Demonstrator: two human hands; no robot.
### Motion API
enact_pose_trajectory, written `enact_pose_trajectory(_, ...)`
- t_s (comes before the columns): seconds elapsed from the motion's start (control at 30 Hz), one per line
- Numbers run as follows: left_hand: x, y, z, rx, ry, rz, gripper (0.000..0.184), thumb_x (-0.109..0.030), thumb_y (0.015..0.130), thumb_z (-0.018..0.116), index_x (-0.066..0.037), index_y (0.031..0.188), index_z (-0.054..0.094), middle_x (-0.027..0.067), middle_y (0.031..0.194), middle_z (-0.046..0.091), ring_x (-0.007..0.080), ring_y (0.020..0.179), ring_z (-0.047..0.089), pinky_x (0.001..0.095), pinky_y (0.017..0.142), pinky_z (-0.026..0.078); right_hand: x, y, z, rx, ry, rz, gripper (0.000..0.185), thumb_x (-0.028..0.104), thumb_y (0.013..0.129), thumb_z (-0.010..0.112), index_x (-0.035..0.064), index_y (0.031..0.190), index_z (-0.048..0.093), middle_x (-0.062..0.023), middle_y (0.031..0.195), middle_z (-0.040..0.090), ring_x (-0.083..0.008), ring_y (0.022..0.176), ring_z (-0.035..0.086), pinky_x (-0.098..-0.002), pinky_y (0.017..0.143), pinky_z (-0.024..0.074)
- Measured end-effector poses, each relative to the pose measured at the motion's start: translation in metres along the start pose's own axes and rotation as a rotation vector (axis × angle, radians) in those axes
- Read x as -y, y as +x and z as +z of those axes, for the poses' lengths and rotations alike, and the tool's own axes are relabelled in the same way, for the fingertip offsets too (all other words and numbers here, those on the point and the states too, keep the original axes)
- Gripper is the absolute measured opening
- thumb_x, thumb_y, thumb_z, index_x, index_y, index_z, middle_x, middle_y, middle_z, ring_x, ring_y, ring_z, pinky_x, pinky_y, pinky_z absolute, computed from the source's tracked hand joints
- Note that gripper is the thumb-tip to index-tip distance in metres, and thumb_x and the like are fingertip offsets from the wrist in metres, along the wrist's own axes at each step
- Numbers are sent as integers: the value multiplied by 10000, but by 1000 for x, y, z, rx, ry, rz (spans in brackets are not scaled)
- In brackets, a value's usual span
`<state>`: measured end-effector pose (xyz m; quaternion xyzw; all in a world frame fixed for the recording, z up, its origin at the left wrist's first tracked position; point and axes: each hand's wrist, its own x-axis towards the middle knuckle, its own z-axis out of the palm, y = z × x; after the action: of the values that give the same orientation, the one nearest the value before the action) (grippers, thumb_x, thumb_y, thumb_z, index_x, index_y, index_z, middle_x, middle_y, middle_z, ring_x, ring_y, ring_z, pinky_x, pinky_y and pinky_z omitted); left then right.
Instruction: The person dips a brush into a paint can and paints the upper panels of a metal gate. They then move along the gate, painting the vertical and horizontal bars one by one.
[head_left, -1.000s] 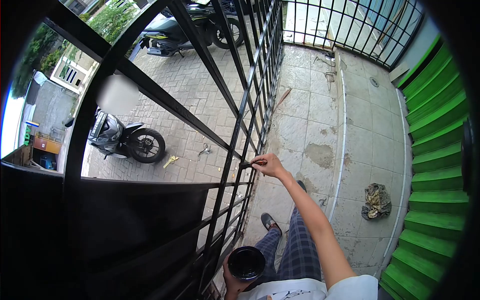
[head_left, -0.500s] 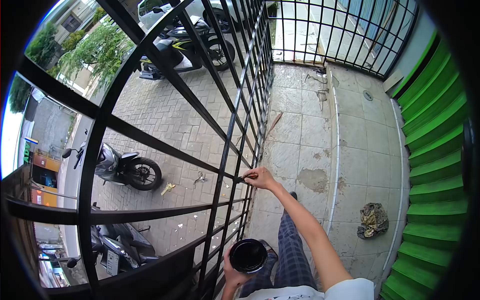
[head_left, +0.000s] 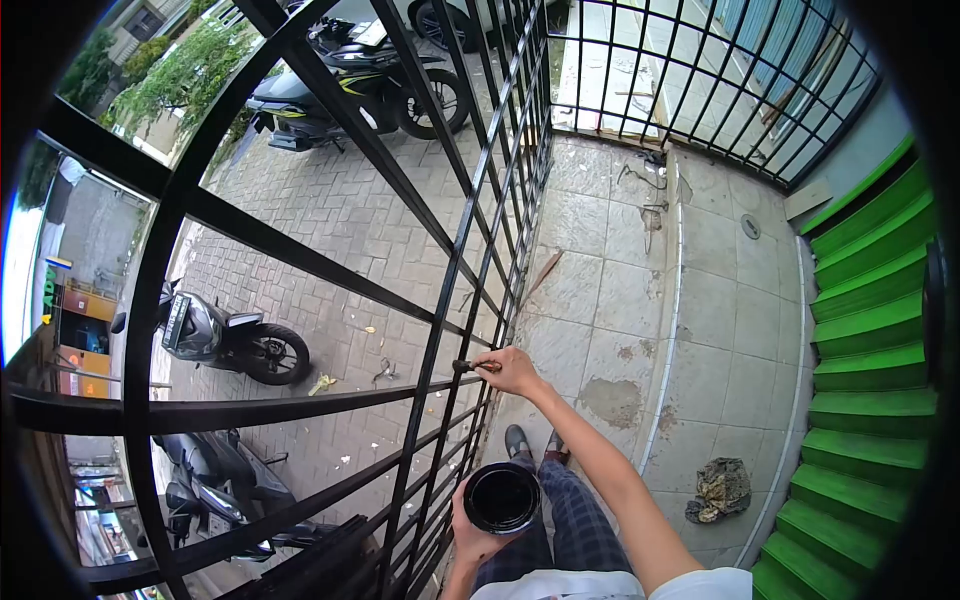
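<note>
My right hand [head_left: 514,372] reaches out to the black metal grille [head_left: 452,268], its fingers closed around the short brown handle of a paintbrush [head_left: 486,366]. The brush's dark bristles meet or nearly meet an upright bar, just above a crossbar. Closer to my body, my left hand [head_left: 466,538] grips a round can [head_left: 502,498] from its side. Dark, glossy black paint shows inside the can, and black coats its rim. Both my shoes [head_left: 518,441] stand on the tiles below, beside the grille's foot.
Beyond the grille, motorcycles [head_left: 235,338] stand on brick paving. A crumpled patterned cloth [head_left: 722,490] lies on the raised tiled step at right, before a green folding shutter [head_left: 860,425]. Another barred panel [head_left: 700,85] closes the far end. A brown strip [head_left: 543,272] lies by the grille.
The brush has moved from a bar crossing to a stretch of upright bar, slightly left and down in view. My feet, apart before, now stand side by side. The whole view has shifted slightly.
</note>
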<state>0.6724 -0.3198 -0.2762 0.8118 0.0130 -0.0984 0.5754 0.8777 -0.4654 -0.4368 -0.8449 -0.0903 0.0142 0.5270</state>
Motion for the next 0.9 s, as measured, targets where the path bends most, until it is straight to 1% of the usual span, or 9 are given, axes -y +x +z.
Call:
enact_pose_trajectory(0.13, -12, 42, 8, -7, -59, -5, 1021, -112, 477, 905, 17, 1301, 317, 163, 1185, 578, 257, 1106, 579, 371, 979, 445, -5, 27, -21, -160, -66, 160, 139, 198, 758, 660, 183, 882, 719, -69, 606, 614, -257, 595, 626, -341, 550, 493)
enact_pose_trajectory(0.2, -11, 67, 6, -2, 22, 19, 1010, -109, 477, 904, 17, 1297, 327, 163, 1187, 578, 259, 1110, 577, 370, 979, 445, -12, 35, -25, -21, -88, -46, 131, 189, 767, 655, 182, 882, 720, -67, 590, 607, -252, 568, 621, -332, 532, 493)
enact_pose_trajectory(0.27, -19, 97, 10, -9, 0, 28, 990, -145, 473, 909, 10, 1280, 357, 154, 1183, 572, 260, 1110, 571, 372, 974, 440, -20, 49, -38, 34, -107, 6, 132, 196, 763, 664, 183, 881, 720, -57, 600, 615, -251, 581, 626, -337, 549, 500)
enact_pose_trajectory(0.37, -28, 127, 10, -37, -31, -17, 995, -205, 442, 924, -4, 1256, 388, 135, 1168, 561, 258, 1099, 562, 371, 967, 430, -35, 74, -52, -169, -53, 72, 126, 197, 768, 673, 181, 880, 727, -69, 595, 621, -250, 543, 610, -325, 529, 484)
enact_pose_trajectory(0.5, -29, 156, 16, 3, 14, -32, 1016, -181, 445, 920, -8, 1278, 362, 133, 1198, 541, 254, 1112, 553, 371, 984, 417, -40, 91, -74, 123, -43, -25, 141, 191, 758, 673, 161, 882, 731, -71, 609, 637, -233, 545, 621, -310, 534, 486)
enact_pose_trajectory(0.6, -35, 169, 22, 32, -54, -30, 1030, -179, 440, 924, -7, 1284, 359, 136, 1215, 529, 259, 1122, 546, 378, 988, 415, -47, 112, -82, -42, -61, 108, 142, 191, 750, 676, 158, 877, 732, -67, 620, 641, -225, 554, 626, -310, 546, 487)
enact_pose_trajectory(0.73, -41, 187, 29, 60, -13, -29, 1042, -162, 456, 922, -4, 1298, 328, 148, 1222, 534, 260, 1134, 547, 380, 990, 423, -55, 122, -91, 169, -12, -1, 149, 188, 750, 675, 158, 885, 730, -75, 616, 637, -220, 562, 626, -307, 550, 485)
enact_pose_trajectory(0.8, -46, 195, 30, 81, 27, -20, 1038, -134, 492, 913, 0, 1311, 290, 169, 1228, 546, 263, 1137, 562, 378, 987, 444, -48, 132, -106, 120, -21, 72, 148, 205, 757, 683, 160, 890, 729, -86, 624, 641, -234, 562, 624, -309, 552, 490)
enact_pose_trajectory(0.9, -42, 207, 37, 34, -29, -26, 1043, -176, 442, 926, -3, 1291, 345, 138, 1209, 538, 259, 1135, 539, 381, 996, 412, -64, 147, -106, -53, -42, 111, 137, 209, 761, 684, 162, 881, 729, -91, 605, 628, -246, 554, 624, -320, 539, 489)
